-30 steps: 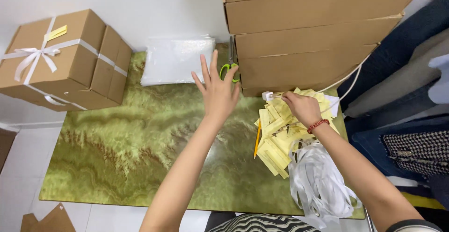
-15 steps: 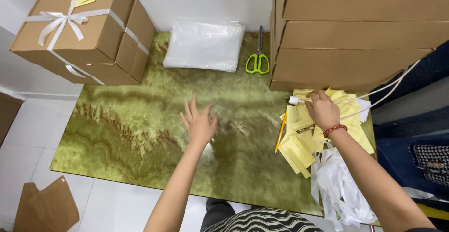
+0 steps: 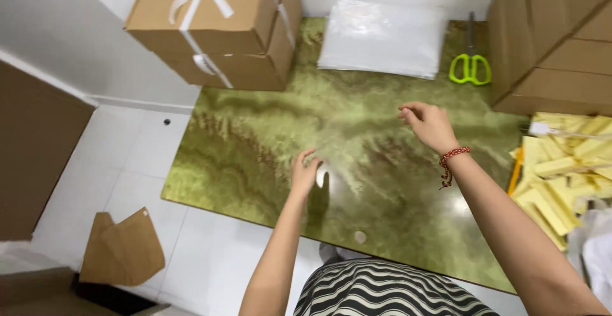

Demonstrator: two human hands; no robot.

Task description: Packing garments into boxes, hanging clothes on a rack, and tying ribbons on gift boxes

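Hovering over the green marbled tabletop (image 3: 268, 131), my left hand (image 3: 305, 174) sits low near the front edge with its fingers curled loosely inward, clamped on nothing. My right hand (image 3: 428, 123) hangs at 2 o'clock from the left one, well apart from it, fingers lightly bent and pointing left, holding nothing; a red cord bracelet (image 3: 451, 160) circles its wrist.

Containers: two brown cardboard boxes tied with white ribbon (image 3: 220, 26) are stacked at 11 o'clock, both shut, contents not visible. A stack of plain brown cardboard boxes (image 3: 551, 39) stands at 2 o'clock against the right edge, also shut.

Other items: a flat clear plastic bag pack (image 3: 382, 35) lies at 12 o'clock, between the two box groups. Green-handled scissors (image 3: 470, 66) lie just beside it, touching neither hand. A loose heap of pale yellow paper strips (image 3: 564, 172) spreads at 3 o'clock, just right of my right forearm. A folded brown cardboard scrap (image 3: 124, 252) rests on the white tiled floor (image 3: 102, 163) at 8 o'clock, off the tabletop.

The tabletop surface between my two hands carries only glare spots; no item lies between them.
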